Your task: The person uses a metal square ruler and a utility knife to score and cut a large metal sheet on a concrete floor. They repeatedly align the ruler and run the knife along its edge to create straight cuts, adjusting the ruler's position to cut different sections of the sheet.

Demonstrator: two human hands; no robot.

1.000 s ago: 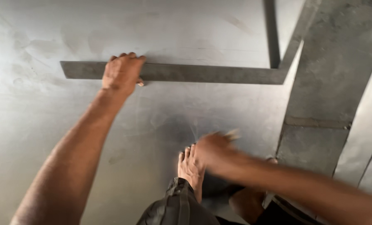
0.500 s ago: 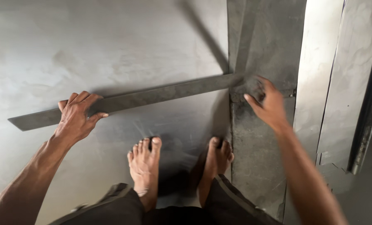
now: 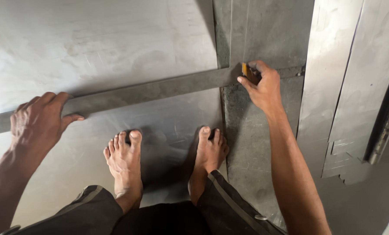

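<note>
Left hand [image 3: 40, 122] spread flat, pressing long grey metal straightedge [image 3: 151, 89] onto steel sheet [image 3: 94, 39]. Right hand [image 3: 262, 87] pinched on small yellow marker [image 3: 245, 69] at far end. Straightedge likely stiff, thin, slippery on smooth sheet; best pinned from above near both ends. 2 bare feet [image 3: 125, 159] on sheet.

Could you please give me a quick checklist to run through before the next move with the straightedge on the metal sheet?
1. Left hand pressing the long metal straightedge flat: ok.
2. Right hand gripping the small yellow tool at the corner of the straightedge: ok.
3. Tool tip exactly on the edge: cannot tell, the fingers hide it.
4. Straightedge lying flat across the metal sheet: ok.
5. Bare feet clear of the straightedge: ok, they stand on the near side, apart from it.
6. Feet protected on the sheet metal: not ok, bare.
</note>
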